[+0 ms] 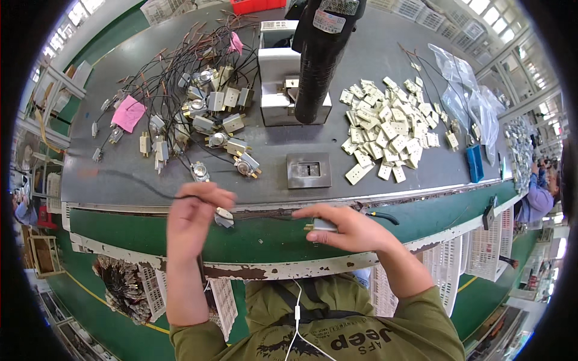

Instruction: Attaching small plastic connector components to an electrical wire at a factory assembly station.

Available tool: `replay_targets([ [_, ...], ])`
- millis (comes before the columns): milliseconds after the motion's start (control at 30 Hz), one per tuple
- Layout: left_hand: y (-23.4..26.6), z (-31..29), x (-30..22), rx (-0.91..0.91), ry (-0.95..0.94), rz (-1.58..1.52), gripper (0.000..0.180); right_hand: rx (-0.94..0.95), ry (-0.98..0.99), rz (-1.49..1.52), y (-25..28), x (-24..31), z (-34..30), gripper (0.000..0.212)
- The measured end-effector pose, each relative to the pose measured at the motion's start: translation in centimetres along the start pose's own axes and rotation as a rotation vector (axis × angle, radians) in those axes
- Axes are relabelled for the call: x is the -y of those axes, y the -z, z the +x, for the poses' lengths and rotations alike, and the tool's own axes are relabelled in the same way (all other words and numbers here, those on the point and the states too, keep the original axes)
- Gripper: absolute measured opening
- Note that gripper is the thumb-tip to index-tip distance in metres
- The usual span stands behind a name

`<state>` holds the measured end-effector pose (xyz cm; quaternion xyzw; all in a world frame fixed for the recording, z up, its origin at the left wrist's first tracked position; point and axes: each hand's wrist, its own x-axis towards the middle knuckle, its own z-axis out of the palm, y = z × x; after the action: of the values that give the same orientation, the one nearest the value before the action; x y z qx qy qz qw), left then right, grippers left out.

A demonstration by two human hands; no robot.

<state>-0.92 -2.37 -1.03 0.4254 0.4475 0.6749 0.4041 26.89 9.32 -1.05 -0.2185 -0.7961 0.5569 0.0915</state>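
My right hand [346, 227] pinches a small grey plug [324, 225] with brass pins between thumb and fingers, over the bench's green front strip. To the left, my left hand [201, 210] is raised and slightly blurred, its fingers curled on a black cable [141, 182] that trails left with a smeared copper-coloured end. Just beside those fingers is a small pale plug piece [224, 218]; whether the hand touches it is unclear. A square metal fixture [309, 171] with a slotted middle sits on the dark bench beyond my hands.
A tangle of cabled plugs [208, 105] covers the bench's left, with a pink cloth [128, 114]. A white press-like machine [277, 72] with a black column [316, 66] stands centrally. Cream plug parts [388, 129] are heaped right, near a blue holder [475, 163] and pliers [385, 218].
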Motion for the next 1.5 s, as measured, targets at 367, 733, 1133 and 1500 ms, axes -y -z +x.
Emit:
replay_targets([
  [367, -2.1, -0.6, 0.6, -0.076, 0.081, -0.025, 0.029, 0.204, -0.325, 0.571, -0.5, -0.1, -1.0, 0.039],
  [733, -0.5, -0.3, -1.3, -0.151, -0.004, -0.388, 0.032, 0.195, -0.312, 0.688, 2.3, -2.5, -2.1, 0.039],
  [1133, 2.0, 0.2, -2.7, -0.351, -0.158, -0.401, 0.029, -0.042, -0.223, 0.634, 2.1, -3.1, -3.1, 0.037],
  [1500, -0.6, -0.9, 0.0, 0.163, 0.076, -0.147, 0.043, 0.150, -0.225, 0.662, 1.8, -1.4, -1.1, 0.042],
])
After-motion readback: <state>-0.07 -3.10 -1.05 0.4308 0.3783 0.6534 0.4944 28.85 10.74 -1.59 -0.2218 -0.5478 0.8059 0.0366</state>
